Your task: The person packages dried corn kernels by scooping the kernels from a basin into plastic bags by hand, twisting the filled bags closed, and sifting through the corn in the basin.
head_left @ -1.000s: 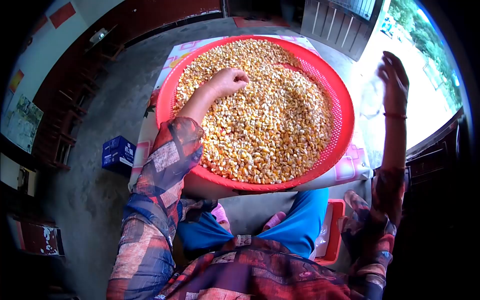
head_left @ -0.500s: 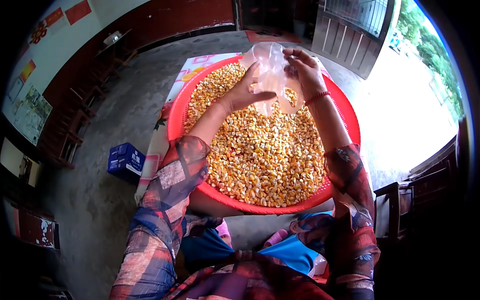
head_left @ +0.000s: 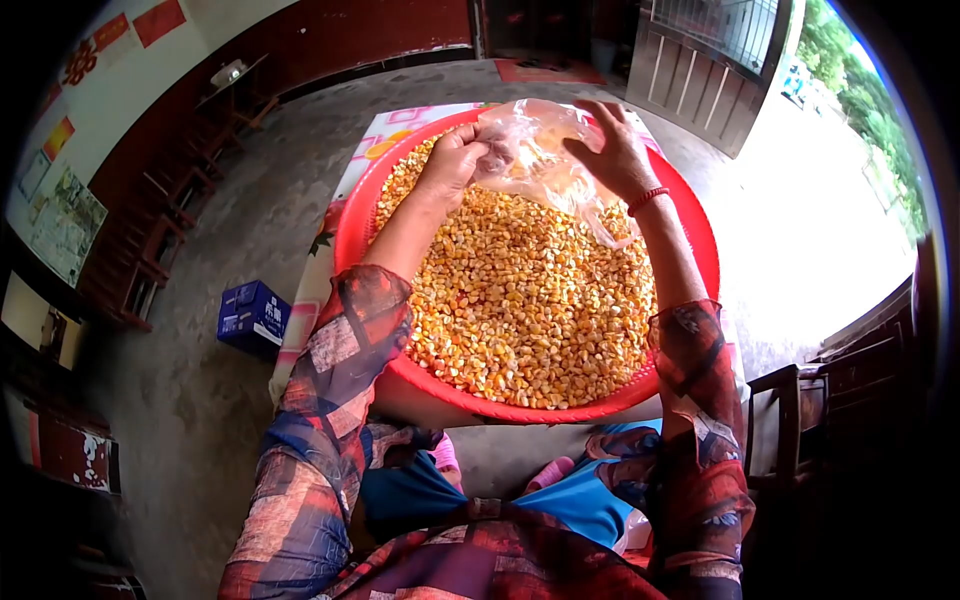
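Note:
A wide red basket (head_left: pixel 706 250) full of loose corn kernels (head_left: pixel 530 300) stands on a table with a patterned cloth (head_left: pixel 372 150). Over the far part of the kernels hangs a thin clear plastic bag (head_left: pixel 545 160). My left hand (head_left: pixel 458 160) is closed on the bag's left side. At the bag's right edge is my right hand (head_left: pixel 612 150), its thumb and fingers spread apart, with a red band on the wrist. The lower end of the bag trails down near my right wrist.
A blue box (head_left: pixel 253 318) sits on the floor left of the table. Wooden chairs (head_left: pixel 150 260) line the left wall. A dark wooden chair (head_left: pixel 790 425) stands at the right, near the bright doorway. A metal door (head_left: pixel 700 75) is at the back right.
The right hand came in from the far right and the plastic bag appeared between both hands. Since then the left hand has closed on the bag, and the right hand's fingers have spread.

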`<state>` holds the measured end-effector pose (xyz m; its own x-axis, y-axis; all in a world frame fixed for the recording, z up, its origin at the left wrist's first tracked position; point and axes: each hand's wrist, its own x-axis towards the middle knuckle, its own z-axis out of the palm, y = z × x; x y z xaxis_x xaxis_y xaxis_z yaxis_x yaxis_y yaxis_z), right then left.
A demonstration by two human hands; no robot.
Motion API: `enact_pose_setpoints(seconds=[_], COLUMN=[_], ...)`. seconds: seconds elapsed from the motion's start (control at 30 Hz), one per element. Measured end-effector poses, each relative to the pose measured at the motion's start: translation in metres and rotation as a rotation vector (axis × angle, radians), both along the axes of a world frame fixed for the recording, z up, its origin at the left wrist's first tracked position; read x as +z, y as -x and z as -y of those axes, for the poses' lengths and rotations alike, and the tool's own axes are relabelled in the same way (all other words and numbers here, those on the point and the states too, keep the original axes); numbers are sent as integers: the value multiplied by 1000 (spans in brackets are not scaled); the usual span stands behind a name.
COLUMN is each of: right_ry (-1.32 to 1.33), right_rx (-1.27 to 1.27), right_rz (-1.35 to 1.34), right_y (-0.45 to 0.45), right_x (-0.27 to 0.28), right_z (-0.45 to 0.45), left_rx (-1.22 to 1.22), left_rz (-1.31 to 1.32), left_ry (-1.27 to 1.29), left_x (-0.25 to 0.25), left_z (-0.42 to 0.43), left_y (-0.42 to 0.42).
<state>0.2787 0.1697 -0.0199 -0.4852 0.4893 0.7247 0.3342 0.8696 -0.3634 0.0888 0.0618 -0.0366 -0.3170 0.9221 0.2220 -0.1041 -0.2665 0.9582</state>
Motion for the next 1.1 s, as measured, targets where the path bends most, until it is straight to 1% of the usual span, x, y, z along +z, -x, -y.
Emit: enact_pose_setpoints(seconds=[0.03, 0.07, 0.13, 0.17, 0.23, 0.27, 0.3, 0.33, 0.37, 0.4, 0.43, 0.47, 0.5, 0.53, 0.57, 0.63, 0.67, 0.7, 0.73, 0.77, 0.8, 0.83, 0.9, 0.93, 0.97, 1.0, 1.03, 1.1], right_ry=[-83, -108, -114, -188, 38, 39, 259, 479, 336, 378, 420, 422, 141, -142, -145, -334, -305, -274, -180, -123, -62, 2, 60, -3, -313, -193, -75, 0], right_rx=[54, 36, 4, -54, -80, -81, 20, 123, 110, 106, 102, 103, 34, -34, -32, 119, 237, 355, 482, 542, 466, 385, 367, 360, 249, 208, 168, 17], right_rz=[-6, 40, 154, 152, 199, 200, 83, -36, -25, 9, 44, 48, 56, 61, 61, -26, -13, 1, 69, 175, 377, 576, 717, 709, 811, 787, 762, 585], right_y=[5, 10, 12, 11, 11, 11, 11, 11, 10, 7, 6, 5, 4, 4, 6, 12, 16, 21, 25, 32, 30, 28, 26, 23, 19, 13, 8, 2], right_x=[2, 2, -5, -12, -14, -14, -10, -8, -5, 0, 2, 0, -1, -1, 1, 30, 36, 39, 34, 21, 17, 14, 0, -4, -8, 0, 9, 16], right_z=[8, 15, 17, 14, 6, 2, 2, 3, 5, 5, 6, 5, 8, 11, 11, 42, 55, 68, 77, 78, 81, 82, 64, 55, 46, 43, 41, 35], left_rx=[-31, -31, -138, -138, -687, -361, -361, -243, -122, -71, -70, 22, 116, 105, 108, 205, 173, 175, 125, 75, 191, 312, 295, 294, 309, 323, 325, 153], left_rz=[101, 100, 389, 388, 500, 434, 435, 134, -166, -371, -368, -447, -525, -528, -527, -585, -535, -532, -405, -280, -412, -469, -311, -310, -331, -352, -349, -361], left_ry=[47, 46, -14, -11, 2, 120, 121, 70, 19, 118, 120, -4, -128, -10, -12, 178, 83, 83, 54, 24, 255, 143, 66, 63, 143, 225, 226, 337], left_x=[3, 6, 8, 7, 18, 17, 22, 25, 29, 34, 25, 10, 7, 8, 9, 8, 3, 4, 7, 10, 2, 2, 8, 9, 10, 10, 10, 10], left_z=[2, 4, 7, 5, 7, 5, 10, 13, 18, 25, 18, 6, 4, 6, 7, 3, 3, 7, 12, 16, 0, -3, 1, 2, 4, 5, 5, 6], left_y=[-3, -5, -6, 3, 16, 14, 4, -6, -12, -17, -13, -6, -6, 0, 7, 18, 20, 15, 8, 4, 22, 22, 20, 23, 28, 31, 32, 34])
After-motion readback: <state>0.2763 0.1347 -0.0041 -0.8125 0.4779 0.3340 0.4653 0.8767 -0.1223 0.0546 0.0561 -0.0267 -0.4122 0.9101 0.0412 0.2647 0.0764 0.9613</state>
